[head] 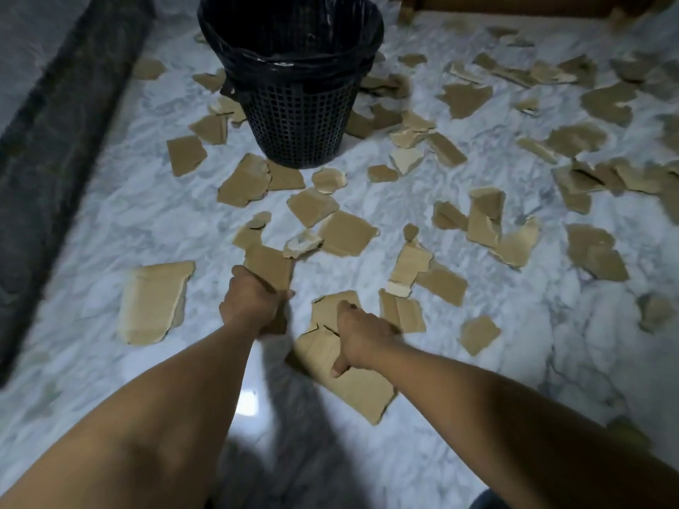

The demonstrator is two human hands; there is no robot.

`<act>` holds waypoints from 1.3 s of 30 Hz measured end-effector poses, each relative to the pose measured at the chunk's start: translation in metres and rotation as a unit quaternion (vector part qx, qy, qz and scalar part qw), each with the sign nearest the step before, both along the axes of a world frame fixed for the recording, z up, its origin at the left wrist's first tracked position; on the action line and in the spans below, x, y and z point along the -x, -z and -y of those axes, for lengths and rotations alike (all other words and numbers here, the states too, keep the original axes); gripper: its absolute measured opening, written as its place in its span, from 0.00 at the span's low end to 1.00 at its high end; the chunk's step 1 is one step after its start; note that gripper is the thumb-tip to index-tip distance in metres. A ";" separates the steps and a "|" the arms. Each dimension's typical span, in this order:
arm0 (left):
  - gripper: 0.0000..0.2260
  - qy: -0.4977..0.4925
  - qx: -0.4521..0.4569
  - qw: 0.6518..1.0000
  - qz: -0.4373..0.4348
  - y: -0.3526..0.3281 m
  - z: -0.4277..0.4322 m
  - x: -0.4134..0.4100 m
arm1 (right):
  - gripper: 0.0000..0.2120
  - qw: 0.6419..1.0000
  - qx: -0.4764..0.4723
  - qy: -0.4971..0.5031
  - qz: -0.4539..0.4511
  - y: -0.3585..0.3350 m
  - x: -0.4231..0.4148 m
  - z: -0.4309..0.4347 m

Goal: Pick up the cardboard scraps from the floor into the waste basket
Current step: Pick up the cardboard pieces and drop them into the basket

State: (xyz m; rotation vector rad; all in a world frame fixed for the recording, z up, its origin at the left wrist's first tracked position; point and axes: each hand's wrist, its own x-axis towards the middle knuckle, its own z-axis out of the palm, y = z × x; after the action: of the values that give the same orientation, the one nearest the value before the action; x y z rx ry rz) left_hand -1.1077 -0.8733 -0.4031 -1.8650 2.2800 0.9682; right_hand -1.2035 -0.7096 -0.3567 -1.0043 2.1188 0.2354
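The floor (110, 222) fills nearly the whole frame, polished white marble veined with grey, and a small bright patch of reflected light (248, 400) gleams on it at lower centre. A dark speckled stone border strip (55, 141) runs diagonally along the left edge, with paler grey surface beyond it in the upper left corner. Brown wooden furniture (514, 3) crosses the top right edge.

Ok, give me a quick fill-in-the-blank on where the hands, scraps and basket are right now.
1. The left hand grips a scrap of ____.
2. The waste basket is lined with a ____ plastic bag.
3. The right hand closes its fingers on a large scrap lying on the ____ floor.
4. The waste basket stands ____, beyond both hands.

Missing words: cardboard; black; marble; upright
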 end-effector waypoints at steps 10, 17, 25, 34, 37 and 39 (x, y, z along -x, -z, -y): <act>0.42 0.220 -0.018 0.973 -0.061 -0.027 -0.041 0.016 | 0.23 0.984 -0.088 0.139 0.065 -0.050 0.139 -0.004; 0.43 0.345 0.012 0.936 0.064 -0.016 -0.078 0.045 | 0.21 0.817 0.109 0.537 0.180 -0.007 0.174 -0.021; 0.41 0.331 0.115 0.934 0.068 0.000 -0.079 0.037 | 0.27 0.837 0.141 0.528 0.005 0.034 0.156 0.003; 0.31 0.328 0.019 0.938 0.106 -0.004 -0.063 0.050 | 0.28 0.793 0.196 0.568 0.101 0.011 0.158 0.009; 0.29 0.338 -0.106 0.929 0.108 -0.003 -0.042 0.056 | 0.20 0.801 0.152 0.537 0.217 -0.007 0.172 -0.002; 0.32 0.336 -0.115 0.928 0.109 -0.007 -0.026 0.062 | 0.20 0.848 0.066 0.476 0.224 -0.015 0.175 -0.013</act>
State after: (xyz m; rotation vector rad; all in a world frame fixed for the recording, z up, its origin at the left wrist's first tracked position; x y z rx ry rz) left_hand -1.1694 -0.8469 -0.3965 -0.9219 2.2765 0.8121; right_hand -1.3789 -0.6971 -0.3415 0.0381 1.9412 -0.5900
